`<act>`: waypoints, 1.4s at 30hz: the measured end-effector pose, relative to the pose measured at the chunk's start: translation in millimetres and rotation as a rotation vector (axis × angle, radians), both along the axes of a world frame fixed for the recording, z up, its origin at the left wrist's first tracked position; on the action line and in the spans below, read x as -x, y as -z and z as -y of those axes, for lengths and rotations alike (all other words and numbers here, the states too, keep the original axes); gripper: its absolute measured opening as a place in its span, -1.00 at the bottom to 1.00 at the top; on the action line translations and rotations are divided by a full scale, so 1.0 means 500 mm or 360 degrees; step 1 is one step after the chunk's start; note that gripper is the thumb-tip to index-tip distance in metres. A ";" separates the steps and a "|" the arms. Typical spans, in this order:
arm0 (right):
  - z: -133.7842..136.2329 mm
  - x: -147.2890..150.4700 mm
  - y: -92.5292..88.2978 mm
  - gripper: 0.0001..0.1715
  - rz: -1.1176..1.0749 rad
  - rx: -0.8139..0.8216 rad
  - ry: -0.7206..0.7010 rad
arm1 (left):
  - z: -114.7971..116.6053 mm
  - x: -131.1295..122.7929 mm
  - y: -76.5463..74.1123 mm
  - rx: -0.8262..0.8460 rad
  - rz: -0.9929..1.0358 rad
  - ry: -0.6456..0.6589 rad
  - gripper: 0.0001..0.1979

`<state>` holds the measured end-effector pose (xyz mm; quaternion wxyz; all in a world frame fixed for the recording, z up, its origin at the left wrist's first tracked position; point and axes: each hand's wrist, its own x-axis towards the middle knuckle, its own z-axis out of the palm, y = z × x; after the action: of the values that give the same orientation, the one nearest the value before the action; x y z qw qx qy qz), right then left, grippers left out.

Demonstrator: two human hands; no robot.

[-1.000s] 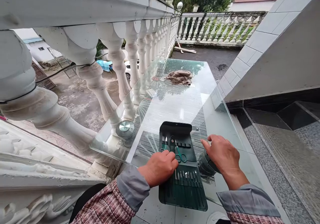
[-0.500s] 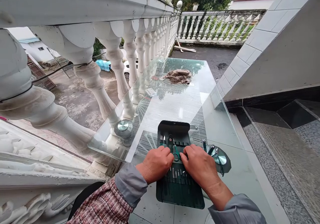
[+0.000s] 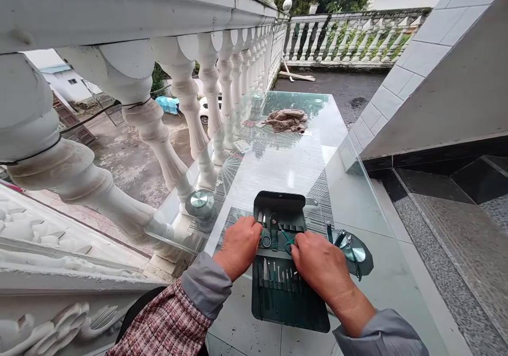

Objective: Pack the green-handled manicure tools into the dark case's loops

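The right grip pinches green-handled metal scissors; beneath lies the open dark-green folding case on the clear glass bench. The left grip is at its left edge, pinch unclear.

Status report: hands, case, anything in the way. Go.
Left hand at left edge of tool case. Right hand at green scissors. Case open on glass table. Loose tools to its right, apparently out of the way.

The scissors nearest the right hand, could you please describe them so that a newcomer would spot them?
On the glass table lies an open green case. The scissors are right of its centre. Unlike the ring-handled tool near the left hand, they have the right hand at their rings.
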<state>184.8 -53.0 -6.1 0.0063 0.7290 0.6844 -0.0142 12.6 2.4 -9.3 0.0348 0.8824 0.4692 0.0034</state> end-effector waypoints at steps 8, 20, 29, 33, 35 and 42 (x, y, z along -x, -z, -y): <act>-0.010 0.005 -0.012 -0.74 -0.0010 0.0094 0.0084 | -0.003 -0.002 0.007 -0.0012 -0.0027 -0.0002 -0.94; -0.011 -0.005 -0.007 -0.73 -0.0110 0.0091 0.0042 | -0.004 -0.004 0.012 -0.0003 -0.0023 0.0030 -0.91; -0.003 -0.016 0.004 -0.76 -0.0176 0.0071 -0.0027 | -0.001 0.017 -0.002 0.0126 -0.0086 0.0095 -0.96; -0.005 -0.010 0.004 -0.76 -0.0166 0.0063 0.0011 | 0.001 0.032 0.000 0.0121 -0.0107 0.0186 -0.97; -0.011 -0.017 0.003 -0.76 -0.0209 0.0073 0.0048 | 0.001 0.038 0.002 0.0121 -0.0118 0.0204 -0.95; -0.021 -0.041 -0.009 -0.81 -0.0342 0.0211 0.0127 | 0.002 0.044 -0.007 0.0018 -0.0252 0.0236 -0.83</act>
<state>205.1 -42.4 -1.6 -0.0195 0.7478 0.6492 -0.1378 -9.5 1.7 -5.9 0.0029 0.9120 0.4038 -0.0717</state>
